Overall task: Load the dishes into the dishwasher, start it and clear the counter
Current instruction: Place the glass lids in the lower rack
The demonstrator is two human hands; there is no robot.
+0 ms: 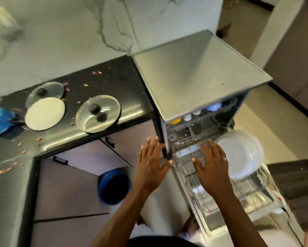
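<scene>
A person's left forearm (124,214) and right forearm (228,202) are bare from the lower edge of the view up to the wrists. The left grip (153,164) is bare too. The right grip (212,163) wears one thin, pale metal ring (224,159) on a finger toward its outer side. A strip of dark clothing (158,243) shows at the bottom edge, between the arms.

white plates (242,154), blk counter (103,79), blue bucket (114,186), marble-veined wall (78,32)
</scene>
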